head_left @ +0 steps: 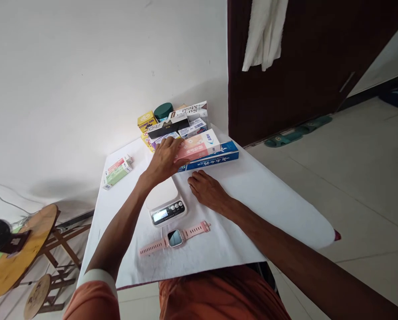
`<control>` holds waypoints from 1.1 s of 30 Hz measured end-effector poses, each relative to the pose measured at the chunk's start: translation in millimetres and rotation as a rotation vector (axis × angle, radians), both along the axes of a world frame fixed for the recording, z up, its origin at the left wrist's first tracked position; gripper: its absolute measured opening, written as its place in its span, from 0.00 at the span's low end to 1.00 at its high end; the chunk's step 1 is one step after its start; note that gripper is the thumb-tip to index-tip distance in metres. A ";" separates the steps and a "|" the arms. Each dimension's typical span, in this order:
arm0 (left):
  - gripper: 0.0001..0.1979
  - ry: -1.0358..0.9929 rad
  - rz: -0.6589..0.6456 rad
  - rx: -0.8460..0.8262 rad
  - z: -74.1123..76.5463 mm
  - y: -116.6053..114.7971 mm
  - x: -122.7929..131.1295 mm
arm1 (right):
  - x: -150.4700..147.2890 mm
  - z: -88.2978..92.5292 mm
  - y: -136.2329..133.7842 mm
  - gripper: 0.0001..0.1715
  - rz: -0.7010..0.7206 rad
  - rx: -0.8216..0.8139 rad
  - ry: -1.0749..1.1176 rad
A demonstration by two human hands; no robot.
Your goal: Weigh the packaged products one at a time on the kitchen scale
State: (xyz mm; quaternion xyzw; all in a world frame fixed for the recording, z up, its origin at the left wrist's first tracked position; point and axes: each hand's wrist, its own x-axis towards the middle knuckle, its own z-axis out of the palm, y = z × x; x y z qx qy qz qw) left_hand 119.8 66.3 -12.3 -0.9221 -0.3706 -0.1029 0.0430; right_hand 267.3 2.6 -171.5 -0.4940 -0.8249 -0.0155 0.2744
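My left hand [165,160] grips the left end of a pink-and-white box [199,146], thumb below and fingers over the top. That box lies over a long blue box [215,156], perhaps resting on it. My right hand [207,189] is closed with its fingers curled down at the white tablecloth, just in front of the blue box; nothing shows in it. Between my forearms stands a white kitchen scale [165,206] with a lit display, its platform partly behind my left hand. Nearer me lies a smartwatch [175,238] with a pink strap.
Behind my left hand several boxes are grouped, including a black one [169,126] and a yellow one [147,121], with a green-lidded container [163,110]. Pink-and-green boxes [118,171] lie at left. A wooden stool [37,295] and slippers [297,132] are on the floor.
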 end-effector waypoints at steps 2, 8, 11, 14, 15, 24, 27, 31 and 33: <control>0.25 -0.064 0.011 0.004 9.6 -20.4 -25.3 | 0.9 0.3 -0.7 0.11 0.007 0.014 0.009; 0.23 -0.074 0.201 -0.182 -5.2 -72.8 -105.6 | 3.8 -1.1 -4.5 0.13 0.018 0.062 0.082; 0.21 -0.049 0.286 -0.250 -23.7 -84.5 -124.4 | 4.8 -2.5 -6.0 0.13 -0.001 0.093 0.107; 0.21 -0.019 0.333 -0.284 -37.6 -87.3 -128.8 | 5.7 -3.5 -6.3 0.14 -0.010 0.108 0.114; 0.21 -0.017 0.336 -0.287 -41.0 -87.1 -129.0 | 6.0 -3.6 -6.3 0.14 -0.009 0.105 0.118; 0.38 -0.205 0.297 -0.187 -28.5 -85.2 -152.3 | 6.8 -4.0 -6.7 0.15 -0.013 0.067 0.106; 0.36 -0.237 0.281 -0.122 -20.5 -87.2 -153.5 | 6.7 -5.2 -6.7 0.15 -0.002 0.085 0.108; 0.32 -0.070 0.319 -0.193 -31.2 -90.2 -139.6 | 7.4 -7.6 -6.5 0.14 0.025 0.116 0.124; 0.26 -0.013 0.347 -0.241 -38.5 -90.8 -135.4 | 7.9 -8.4 -6.3 0.15 0.038 0.136 0.130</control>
